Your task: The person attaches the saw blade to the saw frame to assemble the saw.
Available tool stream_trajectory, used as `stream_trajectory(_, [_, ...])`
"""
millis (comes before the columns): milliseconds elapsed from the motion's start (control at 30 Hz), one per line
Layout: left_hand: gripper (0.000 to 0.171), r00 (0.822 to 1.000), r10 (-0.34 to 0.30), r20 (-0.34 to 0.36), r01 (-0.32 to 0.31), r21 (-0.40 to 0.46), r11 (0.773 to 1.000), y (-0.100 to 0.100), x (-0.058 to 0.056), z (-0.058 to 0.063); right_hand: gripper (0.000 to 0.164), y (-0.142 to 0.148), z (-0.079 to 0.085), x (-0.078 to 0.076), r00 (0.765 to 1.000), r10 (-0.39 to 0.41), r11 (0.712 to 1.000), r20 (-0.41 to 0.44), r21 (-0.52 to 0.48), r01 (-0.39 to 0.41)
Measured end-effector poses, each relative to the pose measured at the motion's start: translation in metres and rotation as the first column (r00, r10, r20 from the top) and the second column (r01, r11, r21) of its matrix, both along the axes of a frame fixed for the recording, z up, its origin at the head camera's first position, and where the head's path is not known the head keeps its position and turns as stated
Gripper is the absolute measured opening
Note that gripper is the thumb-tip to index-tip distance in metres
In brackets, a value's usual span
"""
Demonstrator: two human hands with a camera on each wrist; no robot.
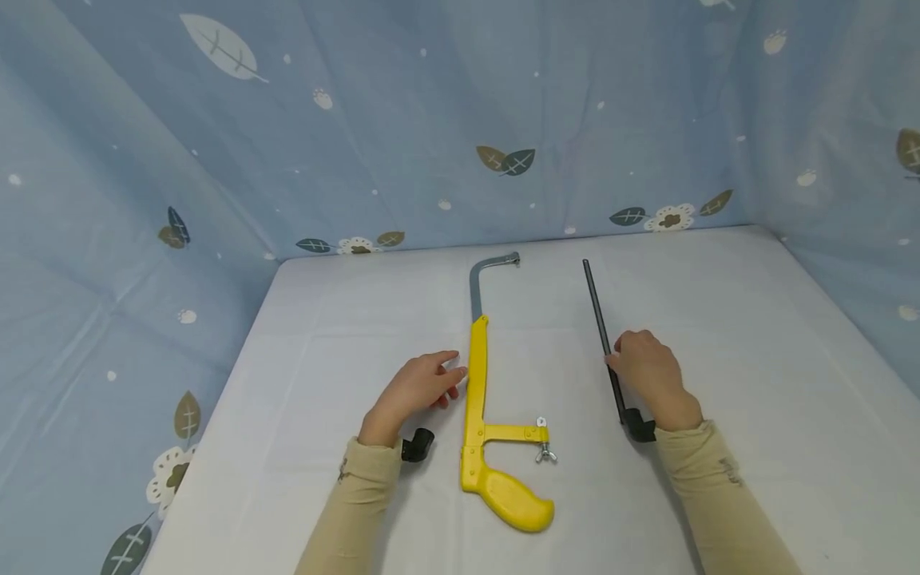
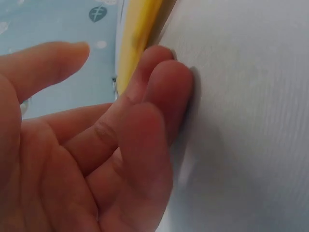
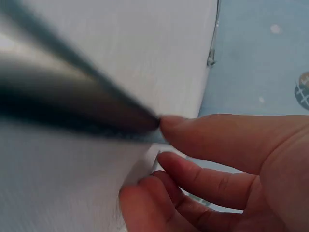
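Yellow hacksaw frame (image 1: 476,391) lies centre on white tabletop (image 1: 323,335), black rod (image 1: 600,319) to its right. Left hand (image 1: 419,382) beside frame, fingers loosely bent, nothing held; contact unclear. Right hand (image 1: 649,370) over rod, thumb tip at it, fingers half-curled; can't tell if gripping. Left sleeve (image 1: 362,495) partly hides black elbow (image 1: 418,446), right sleeve (image 1: 719,487) overlaps second elbow (image 1: 636,425) at rod's near end. Sleeves cut off near side.

The hacksaw (image 1: 476,391) looks glossy, the rod (image 1: 597,311) smooth, the backdrop (image 1: 402,120) cloth.
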State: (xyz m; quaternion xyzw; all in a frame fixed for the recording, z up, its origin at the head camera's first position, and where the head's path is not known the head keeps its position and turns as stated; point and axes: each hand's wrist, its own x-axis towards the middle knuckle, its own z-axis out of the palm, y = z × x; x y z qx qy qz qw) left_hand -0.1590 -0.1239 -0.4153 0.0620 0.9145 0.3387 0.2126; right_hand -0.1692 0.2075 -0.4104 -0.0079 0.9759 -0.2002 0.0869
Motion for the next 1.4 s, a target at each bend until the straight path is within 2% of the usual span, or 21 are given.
stream_trajectory(133, [0.056, 1.0, -0.011, 0.023, 0.011, 0.013, 1.0, 0.005, 0.002, -0.002, 0.021, -0.005, 0.001, 0.002, 1.0, -0.015, 1.0, 0.016, 0.001, 0.015])
stream_trajectory(367, [0.06, 0.999, -0.027, 0.033, 0.025, 0.053, 0.998, 0.014, 0.006, -0.007, 0.021, -0.007, -0.005, 0.002, 1.0, -0.026, 1.0, -0.003, -0.017, 0.026])
stream_trajectory(600, [0.068, 1.0, -0.015, 0.011, 0.015, 0.002, 1.0, 0.018, 0.011, -0.008, 0.014, -0.013, -0.009, 0.003, 0.998, 0.006, 1.0, -0.061, 0.003, -0.006])
stream_trajectory(800, [0.069, 0.999, -0.039, -0.011, 0.039, -0.015, 0.999, 0.02, 0.014, -0.006, 0.01, -0.014, -0.01, 0.006, 0.993, -0.011, 0.999, -0.119, 0.04, 0.015])
stream_trajectory(1133, [0.067, 0.998, -0.052, -0.018, 0.052, -0.031, 0.998, 0.019, 0.011, -0.005, 0.016, -0.012, -0.009, 0.005, 0.998, 0.003, 1.0, -0.057, 0.0, -0.003])
stream_trajectory(1400, [0.066, 0.998, -0.052, -0.019, 0.051, -0.031, 0.998, 0.019, 0.011, -0.008, 0.015, -0.011, -0.009, 0.004, 0.998, 0.016, 1.0, -0.055, -0.006, -0.017])
